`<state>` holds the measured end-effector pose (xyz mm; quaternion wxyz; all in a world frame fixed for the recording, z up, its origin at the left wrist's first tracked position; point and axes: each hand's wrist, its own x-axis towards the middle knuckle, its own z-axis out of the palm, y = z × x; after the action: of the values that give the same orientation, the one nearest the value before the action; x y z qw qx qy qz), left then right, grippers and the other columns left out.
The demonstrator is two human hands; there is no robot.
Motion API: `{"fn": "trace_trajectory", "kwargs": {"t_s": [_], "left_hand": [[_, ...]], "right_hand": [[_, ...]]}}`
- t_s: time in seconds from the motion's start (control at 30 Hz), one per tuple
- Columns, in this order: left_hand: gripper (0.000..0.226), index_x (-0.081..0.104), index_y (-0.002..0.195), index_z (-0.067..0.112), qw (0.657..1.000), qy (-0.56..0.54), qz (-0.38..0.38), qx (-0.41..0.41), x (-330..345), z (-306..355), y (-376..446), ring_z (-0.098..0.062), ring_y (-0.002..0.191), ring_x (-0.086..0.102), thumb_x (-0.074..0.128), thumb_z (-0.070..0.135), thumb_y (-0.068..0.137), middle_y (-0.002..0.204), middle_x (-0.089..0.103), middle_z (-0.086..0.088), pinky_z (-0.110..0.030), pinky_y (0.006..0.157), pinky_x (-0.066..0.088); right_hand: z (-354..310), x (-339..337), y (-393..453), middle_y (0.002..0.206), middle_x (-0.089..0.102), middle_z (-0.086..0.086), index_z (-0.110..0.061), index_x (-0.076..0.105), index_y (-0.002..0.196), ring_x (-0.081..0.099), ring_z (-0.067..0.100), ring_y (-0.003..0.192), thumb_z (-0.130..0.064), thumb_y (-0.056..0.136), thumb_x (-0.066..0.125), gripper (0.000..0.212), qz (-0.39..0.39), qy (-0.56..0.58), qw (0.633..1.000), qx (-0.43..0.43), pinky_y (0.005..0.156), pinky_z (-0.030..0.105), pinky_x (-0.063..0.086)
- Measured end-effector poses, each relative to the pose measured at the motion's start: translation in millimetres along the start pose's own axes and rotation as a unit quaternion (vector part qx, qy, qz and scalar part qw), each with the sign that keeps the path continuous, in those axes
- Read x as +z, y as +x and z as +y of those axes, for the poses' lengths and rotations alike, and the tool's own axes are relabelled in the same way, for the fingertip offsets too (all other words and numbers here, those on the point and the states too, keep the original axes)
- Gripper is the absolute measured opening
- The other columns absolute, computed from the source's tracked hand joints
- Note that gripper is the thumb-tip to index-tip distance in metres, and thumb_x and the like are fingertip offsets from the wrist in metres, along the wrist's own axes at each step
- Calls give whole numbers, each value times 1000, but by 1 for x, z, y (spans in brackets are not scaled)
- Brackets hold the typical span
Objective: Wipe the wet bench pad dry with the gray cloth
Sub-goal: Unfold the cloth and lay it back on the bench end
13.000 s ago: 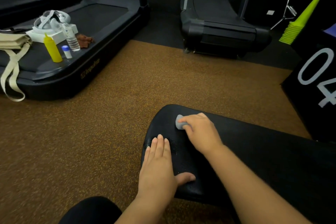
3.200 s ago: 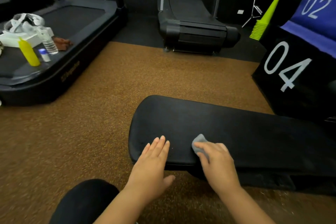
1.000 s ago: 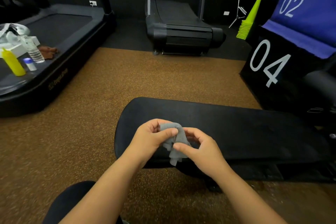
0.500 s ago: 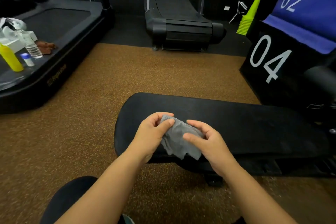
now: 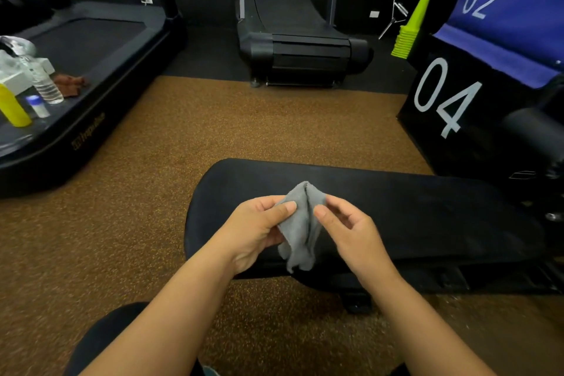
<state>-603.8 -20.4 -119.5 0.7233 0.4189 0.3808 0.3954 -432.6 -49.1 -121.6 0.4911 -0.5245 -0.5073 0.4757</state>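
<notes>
both hands hold the gray cloth (image 5: 300, 223) above the near edge of the bench pad (image 5: 412, 210).
left hand (image 5: 256, 229) and right hand (image 5: 351, 232) each pinch an upper corner between thumb and fingers; the cloth hangs creased, clear of the pad. the pad's rounded left end borders open brown floor (image 5: 213, 119), which runs out to a treadmill (image 5: 91, 49) at left.

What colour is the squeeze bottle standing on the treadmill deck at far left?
Yellow: the plastic squeeze bottle shows best in the head view.
</notes>
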Motion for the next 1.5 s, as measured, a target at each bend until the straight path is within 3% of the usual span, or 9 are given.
{"fn": "trace_trajectory", "kwargs": {"t_s": [0.1,0.23,0.37,0.47,0.6,0.73,0.87,1.13,1.5], "left_hand": [[27,65,113,-1,999,44,-7,13,6,4,3,-24,90,66,51,14,95,100,69,-17,-31,78,56],[18,68,103,2,993,110,15,41,7,15,2,-14,76,66,61,10,89,86,70,-8,-22,63,52],[30,71,98,11,967,252,-11,35,5,27,5,-17,82,67,79,5,70,91,73,-12,-29,77,55],[19,74,88,14,936,352,8,25,10,29,14,-17,81,66,80,10,71,88,74,-10,-33,85,53],[28,69,95,4,955,289,42,50,19,25,32,-22,84,63,71,27,81,90,70,-7,-43,90,50],[22,62,102,12,971,194,108,90,52,8,41,-25,93,62,49,28,95,104,67,-14,-50,92,49],[23,61,94,16,955,188,196,119,80,-1,40,-17,82,59,49,35,95,94,66,-9,-40,77,53],[13,70,81,14,977,164,110,84,79,4,65,-9,57,59,62,20,90,69,66,2,-21,48,46],[15,71,96,8,971,232,6,49,139,0,136,-24,80,61,60,16,91,89,67,-12,-39,75,52]], "right_hand": [[-4,6,-3,104,72,4,-16,66,110,67,16,100,-26,81,64,30,-49,74,996,16,85,29,53],[-1,-7,1,99,73,8,-14,70,101,67,25,99,-11,89,60,16,41,87,994,42,91,44,51],[-4,-31,-1,97,73,9,-12,70,97,67,25,97,-10,91,56,15,93,84,992,24,88,44,53],[-8,-46,-1,97,72,9,-11,68,102,67,24,95,-9,92,56,16,99,62,993,9,84,42,54],[-9,-62,-2,94,73,3,-15,69,102,68,20,92,-13,91,57,16,116,15,993,-12,78,35,55],[-7,-60,-3,100,71,5,-17,66,101,67,19,96,-19,94,52,15,143,67,988,-2,82,36,55],[-5,-57,-2,100,70,5,-19,66,95,67,18,94,-23,95,51,15,204,95,974,12,82,37,56],[-2,-103,-4,102,70,-5,-19,67,108,64,8,96,-25,90,59,20,248,20,969,10,88,34,53],[5,-188,-5,88,71,-13,-28,69,99,66,4,86,-27,86,64,15,296,-107,949,9,73,28,53]]}}
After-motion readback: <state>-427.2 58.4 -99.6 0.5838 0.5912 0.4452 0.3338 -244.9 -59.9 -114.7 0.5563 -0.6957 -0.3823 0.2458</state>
